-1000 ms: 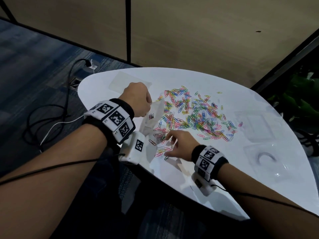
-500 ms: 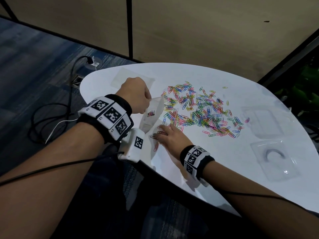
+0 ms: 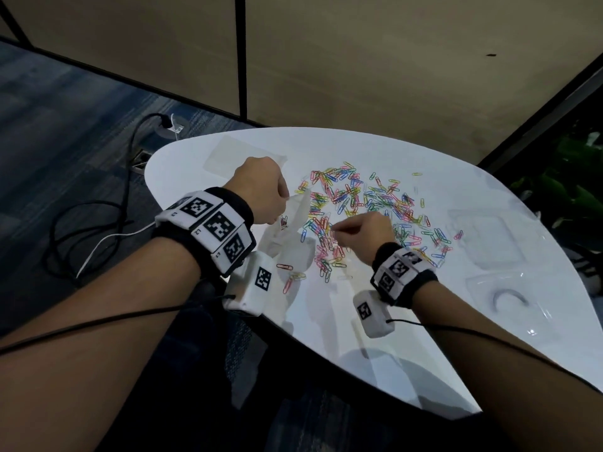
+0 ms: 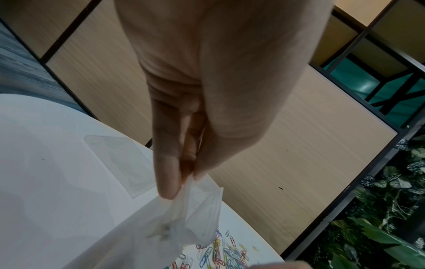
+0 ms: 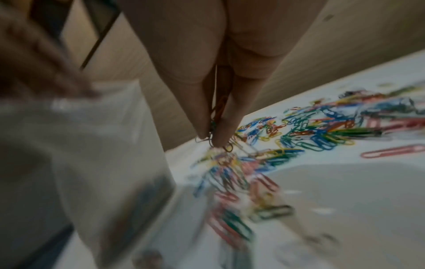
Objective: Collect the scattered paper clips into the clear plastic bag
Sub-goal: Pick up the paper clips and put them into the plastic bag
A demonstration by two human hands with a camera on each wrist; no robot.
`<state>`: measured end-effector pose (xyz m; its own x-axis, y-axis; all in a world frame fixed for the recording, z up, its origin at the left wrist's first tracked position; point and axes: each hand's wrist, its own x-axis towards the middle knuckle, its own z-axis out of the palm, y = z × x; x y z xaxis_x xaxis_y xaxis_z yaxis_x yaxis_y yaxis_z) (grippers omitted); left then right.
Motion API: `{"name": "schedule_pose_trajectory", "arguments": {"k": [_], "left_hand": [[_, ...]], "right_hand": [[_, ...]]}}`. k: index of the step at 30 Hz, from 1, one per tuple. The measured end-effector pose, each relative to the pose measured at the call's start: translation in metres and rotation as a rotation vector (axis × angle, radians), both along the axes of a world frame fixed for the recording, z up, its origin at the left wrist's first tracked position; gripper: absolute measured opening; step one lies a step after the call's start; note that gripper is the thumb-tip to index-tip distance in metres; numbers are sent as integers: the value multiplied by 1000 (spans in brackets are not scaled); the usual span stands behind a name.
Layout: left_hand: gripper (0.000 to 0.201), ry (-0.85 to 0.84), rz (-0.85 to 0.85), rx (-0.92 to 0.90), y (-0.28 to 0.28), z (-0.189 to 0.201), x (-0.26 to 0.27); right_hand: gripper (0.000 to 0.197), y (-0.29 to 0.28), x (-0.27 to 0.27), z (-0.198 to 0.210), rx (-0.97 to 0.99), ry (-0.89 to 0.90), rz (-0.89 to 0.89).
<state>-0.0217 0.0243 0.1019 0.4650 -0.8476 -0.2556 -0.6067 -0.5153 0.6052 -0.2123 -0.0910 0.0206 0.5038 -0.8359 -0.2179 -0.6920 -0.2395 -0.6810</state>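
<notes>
Many coloured paper clips [image 3: 365, 203] lie scattered over the middle of the white table [image 3: 424, 337]. My left hand [image 3: 264, 194] pinches the top edge of the clear plastic bag [image 3: 290, 233] and holds it upright at the left of the pile. In the left wrist view the bag [image 4: 179, 227] hangs from thumb and fingers. My right hand [image 3: 368, 233] is raised just right of the bag and pinches a small bunch of paper clips [image 5: 215, 125] between thumb and fingertips. A few clips [image 3: 287, 275] lie apart near the table's front edge.
A flat clear bag [image 3: 235, 154] lies behind my left hand. Two clear plastic trays [image 3: 486, 236] [image 3: 509, 301] sit on the table's right side. Cables [image 3: 85, 230] trail on the carpet at the left. Plants [image 3: 574, 190] stand beyond the right edge.
My right hand has left the table surface near the front clips, risen and closed on a bunch of clips beside the bag. My left hand still holds the bag upright.
</notes>
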Motion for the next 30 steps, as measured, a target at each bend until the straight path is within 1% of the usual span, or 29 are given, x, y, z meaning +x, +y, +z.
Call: {"name": "schedule_pose_trajectory", "arguments": {"k": [2, 5, 7, 9, 11, 12, 14, 16, 17, 19, 21, 22, 23, 24, 26, 29, 30], "left_hand": [[18, -7, -7, -12, -1, 0, -3], [19, -17, -13, -24, 0, 2, -8], [20, -15, -19, -39, 0, 3, -11], [20, -13, -27, -54, 0, 4, -15], [19, -2, -35, -60, 1, 5, -17], [19, 7, -37, -63, 1, 5, -18], [23, 32, -35, -72, 1, 6, -18], [24, 54, -40, -69, 2, 6, -19], [23, 61, -47, -61, 2, 6, -20], [20, 74, -56, -47, 3, 5, -21], [22, 75, -60, -37, 4, 5, -21], [23, 64, -61, -34, 4, 5, -21], [25, 50, -59, -33, 4, 6, -20], [25, 36, -55, -38, 5, 7, -19], [24, 22, -29, -58, 4, 10, -16], [22, 15, 45, -92, 6, 14, -6], [22, 8, 67, -100, 7, 15, -1]], "right_hand": [[12, -2, 2, 17, 205, -231, -120], [18, 3, 12, 44, 442, -544, -160], [22, 12, 22, 56, 556, -657, -131], [18, 23, 31, 58, 608, -666, -102], [10, 34, 39, 52, 555, -593, -74], [8, 37, 41, 48, 480, -530, -49], [13, 39, 43, 39, 303, -372, 13], [20, 40, 43, 35, 212, -268, 64], [20, 41, 43, 33, 199, -249, 64], [15, 42, 44, 34, 101, -186, 98], [19, 43, 46, 39, -54, -29, 252], [22, 45, 48, 42, -105, 54, 338], [26, 45, 50, 45, -134, 99, 394], [29, 45, 51, 48, -147, 95, 417], [31, 46, 51, 55, -191, 0, 388], [25, 46, 46, 66, -288, -228, 297], [23, 46, 43, 68, -333, -249, 312]]}}
